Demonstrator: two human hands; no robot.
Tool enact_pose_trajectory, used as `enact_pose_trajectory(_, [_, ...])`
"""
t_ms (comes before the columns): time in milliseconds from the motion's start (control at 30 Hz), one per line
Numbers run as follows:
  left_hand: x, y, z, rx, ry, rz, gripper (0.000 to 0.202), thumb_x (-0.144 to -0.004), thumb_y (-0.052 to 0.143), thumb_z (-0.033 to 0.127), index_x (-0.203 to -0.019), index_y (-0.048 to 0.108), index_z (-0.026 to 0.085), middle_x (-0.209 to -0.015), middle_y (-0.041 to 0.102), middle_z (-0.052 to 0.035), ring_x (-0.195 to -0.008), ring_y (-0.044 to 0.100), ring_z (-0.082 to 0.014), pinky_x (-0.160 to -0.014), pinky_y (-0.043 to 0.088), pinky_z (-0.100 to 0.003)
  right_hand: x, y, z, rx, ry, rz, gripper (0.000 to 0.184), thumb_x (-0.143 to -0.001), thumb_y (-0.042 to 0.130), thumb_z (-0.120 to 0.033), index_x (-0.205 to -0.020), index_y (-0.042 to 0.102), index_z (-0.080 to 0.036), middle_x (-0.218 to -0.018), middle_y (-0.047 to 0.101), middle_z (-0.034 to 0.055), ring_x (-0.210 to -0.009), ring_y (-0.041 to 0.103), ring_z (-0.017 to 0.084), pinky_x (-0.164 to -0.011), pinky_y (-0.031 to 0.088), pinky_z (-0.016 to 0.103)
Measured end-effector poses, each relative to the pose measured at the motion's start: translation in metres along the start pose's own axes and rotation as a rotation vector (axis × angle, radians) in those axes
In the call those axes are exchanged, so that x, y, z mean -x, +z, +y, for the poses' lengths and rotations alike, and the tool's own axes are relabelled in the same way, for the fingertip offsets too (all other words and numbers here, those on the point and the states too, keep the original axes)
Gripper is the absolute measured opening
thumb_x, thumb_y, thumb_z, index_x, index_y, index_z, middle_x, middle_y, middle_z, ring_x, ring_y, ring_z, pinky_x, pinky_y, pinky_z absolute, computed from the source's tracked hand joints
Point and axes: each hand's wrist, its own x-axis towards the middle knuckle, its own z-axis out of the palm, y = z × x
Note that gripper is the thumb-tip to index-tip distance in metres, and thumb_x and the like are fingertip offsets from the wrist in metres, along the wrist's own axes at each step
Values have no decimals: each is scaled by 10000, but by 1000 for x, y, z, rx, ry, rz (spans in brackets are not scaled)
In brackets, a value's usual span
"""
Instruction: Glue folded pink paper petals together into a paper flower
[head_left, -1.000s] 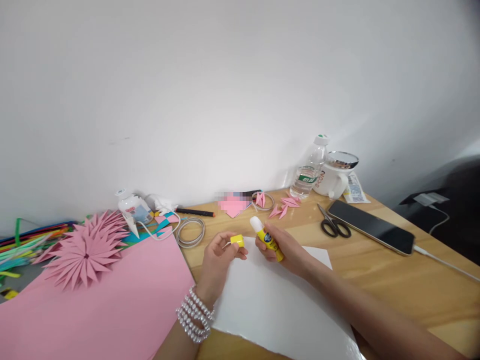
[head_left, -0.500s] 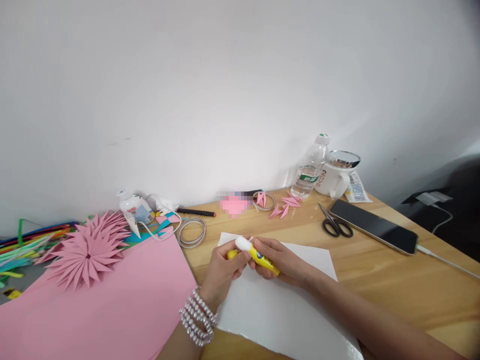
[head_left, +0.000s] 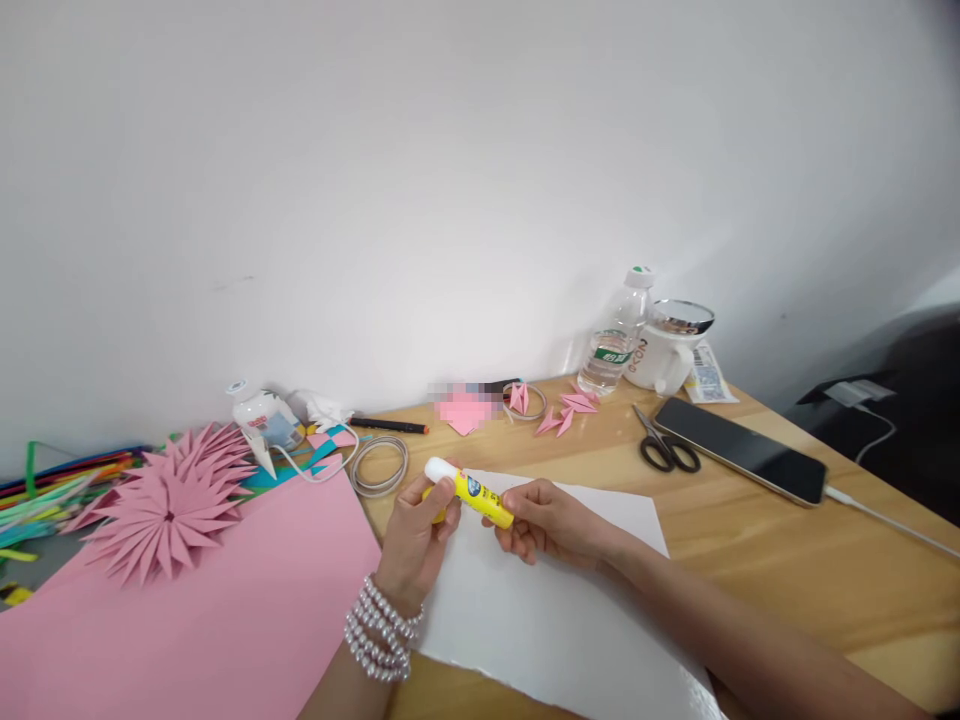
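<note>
A yellow glue stick (head_left: 480, 500) with an exposed white end is held over a white sheet (head_left: 555, 620). Near that white end, my left hand (head_left: 416, 535) is closed around it. A small yellow piece, likely its cap, peeks out beside my left thumb, mostly hidden. My right hand (head_left: 547, 520) pinches the bottom end of the stick between thumb and fingers. Several strands of pearl-like beads circle my left wrist.
Left lie a large pink sheet (head_left: 247, 610) and folded pink paper flowers (head_left: 169, 518). Small pink pieces (head_left: 577, 402), a water bottle (head_left: 611, 345) and a mug (head_left: 660, 358) stand toward the wall. Scissors (head_left: 664, 445) and a phone (head_left: 742, 450) lie right.
The glue stick and my left hand have shifted left. My right hand has slid to the stick's bottom end, leaving more of its label showing. The view has turned slightly.
</note>
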Motion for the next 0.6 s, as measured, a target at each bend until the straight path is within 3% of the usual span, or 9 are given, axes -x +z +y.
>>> enact_pose_trajectory(100, [0,2,-2,0,12,31,319,-655,712,342,-870,615,128,-451,418,69,-405,288,-20,-434,198,-161,-2,-1,3,61,-116,88,324,-639,738,-377,-729,577,-111,-679,630,21,-532,535,61,-519,432,186])
enact_pose_trajectory(233, [0,4,-3,-6,9,65,296,-645,718,321,-840,607,128,-451,405,72,-408,280,-21,-419,177,-160,-3,-2,5,149,-247,225,374,-534,814,-263,-735,520,-149,-672,592,-35,-577,534,66,-557,435,190])
enact_pose_trajectory(300, [0,5,-3,-5,4,60,299,-636,721,325,-826,608,123,-450,404,73,-406,278,-20,-416,180,-161,-2,-1,4,138,-222,180,381,-604,767,-358,-820,527,-156,-701,598,-19,-584,563,87,-557,466,217])
enact_pose_trajectory(433, [1,8,0,-13,4,57,303,-618,726,326,-807,617,116,-445,406,72,-403,282,-21,-415,185,-166,-3,3,3,8,-53,10,511,-784,455,-605,-923,547,-123,-683,638,61,-511,604,127,-452,480,236])
enact_pose_trajectory(600, [3,10,1,-46,9,80,315,-600,726,299,-839,628,118,-435,399,77,-395,282,-25,-417,177,-175,-2,3,-1,-9,-92,112,391,-748,597,-496,-769,575,-106,-659,633,47,-491,585,85,-463,465,188])
